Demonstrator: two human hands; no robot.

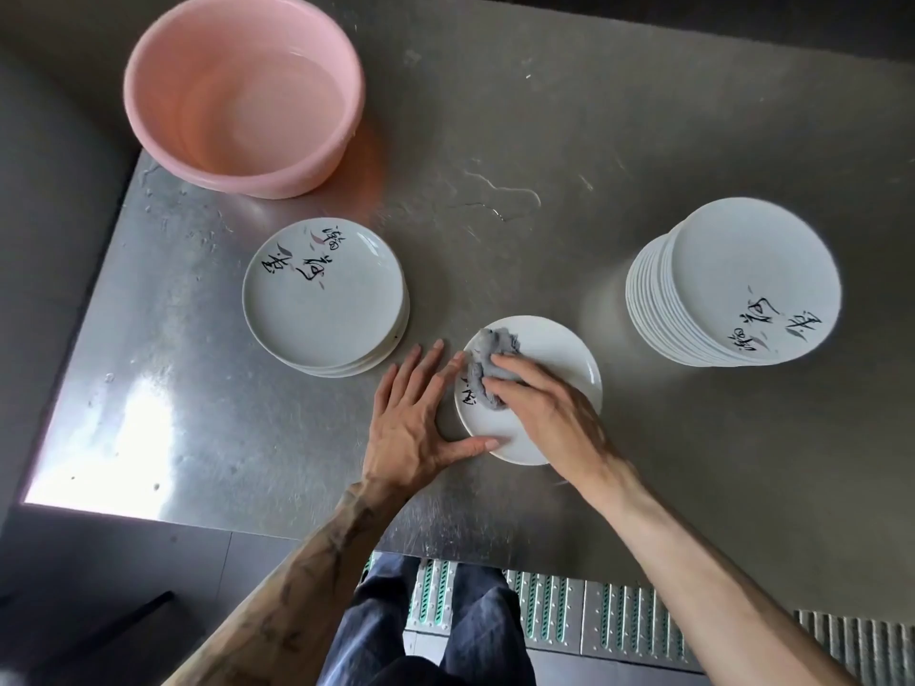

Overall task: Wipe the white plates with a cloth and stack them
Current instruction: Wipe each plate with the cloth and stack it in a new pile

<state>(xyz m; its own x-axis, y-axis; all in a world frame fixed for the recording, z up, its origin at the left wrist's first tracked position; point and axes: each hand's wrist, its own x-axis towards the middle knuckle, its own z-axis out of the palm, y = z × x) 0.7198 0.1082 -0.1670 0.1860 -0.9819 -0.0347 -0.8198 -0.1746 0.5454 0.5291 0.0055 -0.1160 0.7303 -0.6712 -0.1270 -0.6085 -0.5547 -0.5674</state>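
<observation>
A single white plate [554,354] with black brush lettering lies on the steel table in front of me. My right hand [539,408] presses a crumpled grey cloth [487,361] onto its left half, fingers curled over the cloth. My left hand [421,413] lies flat against the plate's left rim, fingers straight and thumb along the near edge. A short stack of white plates [324,299] sits to the left. A tall stack of white plates [737,284] stands to the right.
A pink plastic basin [242,91] holding some water stands at the back left of the steel table [544,141]. A thin puddle of water [500,195] lies behind the plate. The table's near edge runs just above my legs and a perforated floor grate [619,616].
</observation>
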